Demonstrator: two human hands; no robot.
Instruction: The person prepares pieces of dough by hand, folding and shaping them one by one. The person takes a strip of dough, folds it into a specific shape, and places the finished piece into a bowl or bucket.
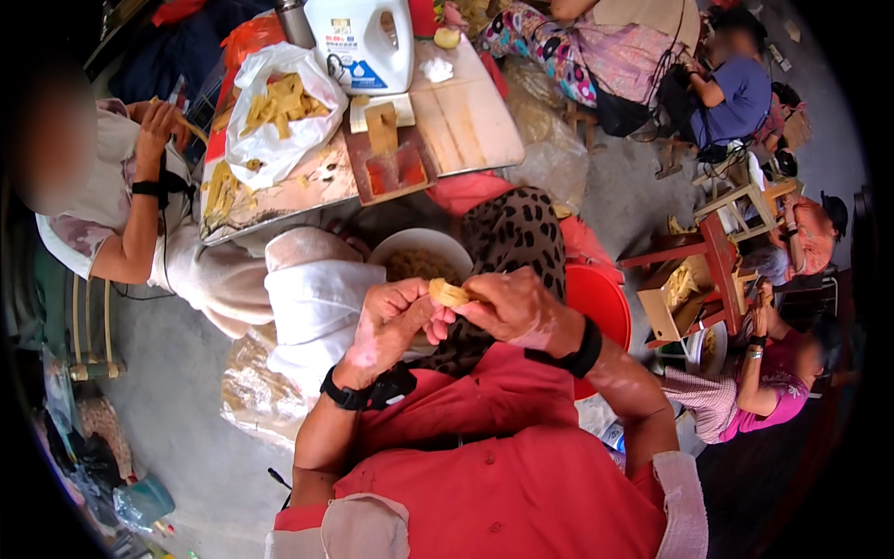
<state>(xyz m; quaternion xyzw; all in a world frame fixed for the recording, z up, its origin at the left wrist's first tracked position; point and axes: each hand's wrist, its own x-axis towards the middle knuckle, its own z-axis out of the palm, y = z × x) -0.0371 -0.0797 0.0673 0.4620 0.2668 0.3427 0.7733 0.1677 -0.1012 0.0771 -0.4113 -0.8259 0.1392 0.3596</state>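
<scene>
Above my lap, both hands hold a small, pale yellow rolled strip (449, 293); its exact kind I cannot make out. My left hand (396, 317) pinches it from the left with thumb and fingers. From the right, the fingers of my right hand (510, 306) close on its other side. Just beyond my hands, between my knees, sits a white bowl (460, 248) with many small yellowish pieces (417, 265) in it; my hands partly cover it. A white cloth (321, 307) lies over my left leg.
A low table (475, 126) ahead bears a white plastic bag (326, 88) of yellow strips, a white jug (368, 47) and a reddish-brown wooden board (391, 177). A red bucket (596, 303) stands at my right. One person (116, 200) sits at left; several others work at right.
</scene>
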